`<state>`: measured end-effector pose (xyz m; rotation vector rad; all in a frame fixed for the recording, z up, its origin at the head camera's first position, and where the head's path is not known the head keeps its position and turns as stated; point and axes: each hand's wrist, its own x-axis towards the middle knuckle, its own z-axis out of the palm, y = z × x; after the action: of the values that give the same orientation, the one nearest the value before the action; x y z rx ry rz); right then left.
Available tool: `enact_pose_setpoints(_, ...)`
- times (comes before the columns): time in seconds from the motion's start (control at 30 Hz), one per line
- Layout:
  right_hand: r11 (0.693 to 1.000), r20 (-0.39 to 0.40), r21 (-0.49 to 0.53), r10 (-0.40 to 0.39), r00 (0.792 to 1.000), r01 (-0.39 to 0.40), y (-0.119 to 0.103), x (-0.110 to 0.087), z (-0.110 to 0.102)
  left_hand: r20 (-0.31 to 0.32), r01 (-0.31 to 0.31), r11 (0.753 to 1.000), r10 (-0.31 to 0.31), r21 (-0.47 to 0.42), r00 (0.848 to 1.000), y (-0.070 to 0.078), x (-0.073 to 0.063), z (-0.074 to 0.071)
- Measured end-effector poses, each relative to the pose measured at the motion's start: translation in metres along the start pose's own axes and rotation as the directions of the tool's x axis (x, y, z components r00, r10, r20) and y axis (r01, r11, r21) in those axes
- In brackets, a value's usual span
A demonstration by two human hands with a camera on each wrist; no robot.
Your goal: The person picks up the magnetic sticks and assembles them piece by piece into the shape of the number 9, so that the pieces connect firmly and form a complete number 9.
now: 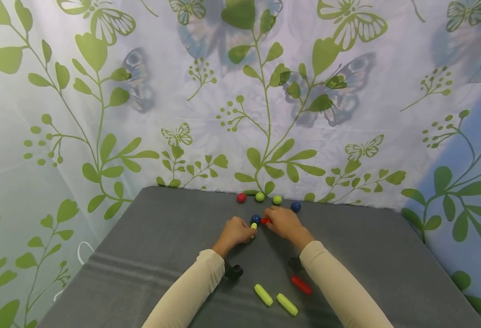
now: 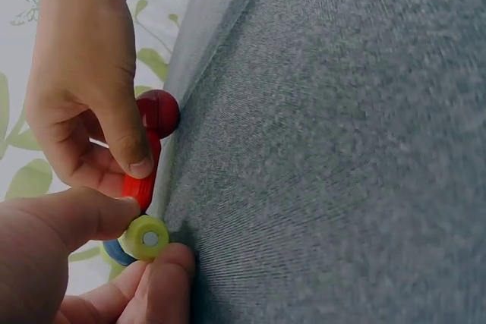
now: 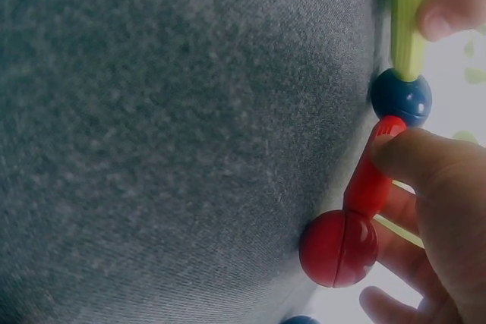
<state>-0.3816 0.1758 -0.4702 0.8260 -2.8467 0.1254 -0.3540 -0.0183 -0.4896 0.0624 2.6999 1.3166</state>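
- The left hand [image 1: 237, 231] pinches a yellow-green rod [image 3: 408, 24] between thumb and fingers, and the right hand [image 1: 283, 221] grips a red rod [image 3: 370, 176] the same way.
- Between the two grips sits a blue ball [image 3: 401, 96] on the grey cloth of the counter [image 1: 162, 237], well forward of the person; one end of each held rod meets it.
- The red rod's other end meets a red ball [image 3: 338, 250], so that piece probably handles as a small dumbbell, heavier at the ball.
- Both rods look like stiff, light plastic; their ridged sides should give fingertips some bite, so the middle of the shaft seems the best hold, leaving the ends free.
- A silvery disc [image 2: 150, 239] shows in the end of the yellow-green rod; it may be a magnet, in which case the joint would snap together and swivel rather than lock.
- The blue ball is glossy and round, likely slick and quick to roll; if it needs steadying, fingertips on opposite sides should serve better than one push from above.
- Nothing here looks fragile, though a sideways twist could break a joint.
- Nearer the person lie a loose red rod [image 1: 302, 285] and two loose yellow-green rods [image 1: 263, 295], the same chunky kind.
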Motion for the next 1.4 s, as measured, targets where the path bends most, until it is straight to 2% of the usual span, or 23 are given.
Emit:
enact_pose_setpoints(0.2, 1.000, -0.009, 0.011, -0.002, 1.000, 0.002, -0.002, 0.002, 0.000, -0.010, 0.028, 0.999, -0.028, -0.028, 1.000, 0.001, 0.001, -0.001)
enact_pose_setpoints(0.6, 1.000, 0.009, 0.005, -0.020, 1.000, 0.020, 0.000, 0.006, 0.006, 0.000, -0.018, 1.000, 0.018, 0.021, 1.000, 0.002, -0.003, -0.002)
enact_pose_setpoints(0.9, 0.999, -0.030, 0.011, -0.052, 0.998, 0.052, -0.001, 0.007, 0.004, -0.004, -0.031, 0.999, 0.031, 0.040, 1.000, 0.003, -0.005, -0.004)
enact_pose_setpoints(1.03, 0.994, -0.053, 0.055, -0.093, 0.994, 0.096, -0.005, 0.009, 0.000, -0.006, -0.051, 0.998, 0.052, 0.039, 0.999, 0.001, -0.004, -0.003)
enact_pose_setpoints(1.2, 0.986, -0.005, 0.111, -0.124, 0.992, 0.124, -0.011, 0.012, -0.001, 0.000, -0.073, 0.997, 0.074, 0.035, 0.997, 0.001, -0.004, -0.001)
enact_pose_setpoints(1.4, 0.987, 0.010, 0.107, -0.122, 0.992, 0.121, -0.012, 0.015, 0.000, -0.013, -0.081, 0.996, 0.082, 0.029, 0.997, 0.001, -0.002, -0.002)
